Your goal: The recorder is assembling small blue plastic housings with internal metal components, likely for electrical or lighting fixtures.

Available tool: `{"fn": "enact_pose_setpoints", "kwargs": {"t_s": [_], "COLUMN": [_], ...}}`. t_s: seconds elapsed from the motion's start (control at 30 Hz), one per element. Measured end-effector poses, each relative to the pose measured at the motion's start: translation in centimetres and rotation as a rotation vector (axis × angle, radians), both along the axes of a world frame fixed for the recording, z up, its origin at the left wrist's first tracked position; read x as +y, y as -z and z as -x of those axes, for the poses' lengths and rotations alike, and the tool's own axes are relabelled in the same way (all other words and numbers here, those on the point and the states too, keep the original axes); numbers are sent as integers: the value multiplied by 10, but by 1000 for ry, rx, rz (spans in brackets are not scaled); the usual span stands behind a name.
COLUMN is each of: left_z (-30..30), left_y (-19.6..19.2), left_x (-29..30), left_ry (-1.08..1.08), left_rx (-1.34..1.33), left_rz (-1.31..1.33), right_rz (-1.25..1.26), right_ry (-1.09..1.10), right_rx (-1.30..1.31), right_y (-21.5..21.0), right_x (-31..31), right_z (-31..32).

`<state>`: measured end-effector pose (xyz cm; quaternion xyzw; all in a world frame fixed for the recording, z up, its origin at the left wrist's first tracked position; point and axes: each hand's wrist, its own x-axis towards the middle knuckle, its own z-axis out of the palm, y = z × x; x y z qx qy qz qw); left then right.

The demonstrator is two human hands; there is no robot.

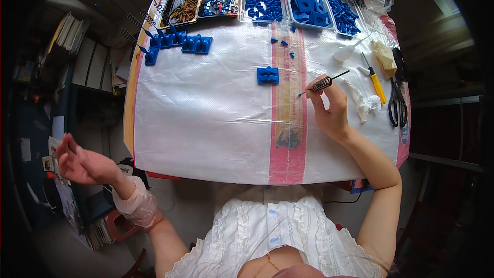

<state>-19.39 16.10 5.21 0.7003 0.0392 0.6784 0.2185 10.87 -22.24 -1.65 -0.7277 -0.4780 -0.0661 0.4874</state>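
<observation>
My right hand [332, 110] is closed in a pinch above the right half of the table. Between its fingers is a dark coil spring [322, 83] with a thin dark rod through it; a small blue tip [300, 94] shows at the rod's left end. A blue plastic base [268, 75] lies on the sheet just left of this hand. Beyond it are a few small blue pieces [284, 42]. My left hand [85, 163] is raised off the table's left side, fingers loosely bent and apart, with nothing visible in them.
Trays of brass-coloured screws [186, 9], small mixed parts [219, 2] and blue pieces [263, 5] line the far edge. Blue bases [197, 44] with spring rods [135, 20] stand far left. A yellow-handled screwdriver [378, 85] and black scissors [397, 104] lie right.
</observation>
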Motion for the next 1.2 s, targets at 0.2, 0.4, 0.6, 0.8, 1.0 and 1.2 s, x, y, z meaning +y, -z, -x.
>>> {"fn": "enact_pose_setpoints", "kwargs": {"t_s": [0.2,0.4,0.6,0.8,1.0,1.2], "left_z": [-148,-207,-200,-164,-130,-135], "left_y": [-33,-9,-7,-23,-23,-32], "left_x": [-140,-191,-153,-87,-73,-123], "left_ry": [694,975,967,786,659,691], "left_rx": [804,840,776,630,585,788], "left_rz": [-170,77,307,376,349,127], "right_rz": [-13,-28,-18,-6,12,-9], "right_ry": [10,11,6,28,42,29], "right_rx": [16,22,33,24,31,36], "right_y": [1,-3,0,-2,-2,-2], "right_x": [-4,-5,-4,-4,-3,-6], "right_z": [0,-1,-1,1,3,0]}}
